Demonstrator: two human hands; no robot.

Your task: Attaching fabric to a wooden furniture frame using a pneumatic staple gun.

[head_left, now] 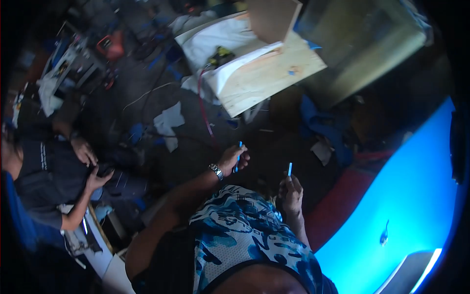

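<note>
Two slim pieces are held near the middle of the frame: a blue stick (pixel 238 157), gripped in the curled left hand (pixel 231 161), and a pale strip (pixel 290 169), pinched upright at the fingertips of the right hand (pixel 292 195). The strip looks the likelier to be lost; since only its lower end is held, a knock or a loosened pinch could drop it. Against the dark floor (pixel 271 147), among scraps, it could be hard to find. The red cord (pixel 201 100) above the left hand could snag a foot.

Plywood (pixel 274 73) with white cloth (pixel 227 36) and a yellow-and-black object (pixel 222 56) on it fills the upper centre. A bright blue panel (pixel 387 196) curves through the lower right. At left sits a co-worker (pixel 44 171), hands close together; a red-orange case (pixel 111 45) lies upper left. Light is dim, except around the panel.
</note>
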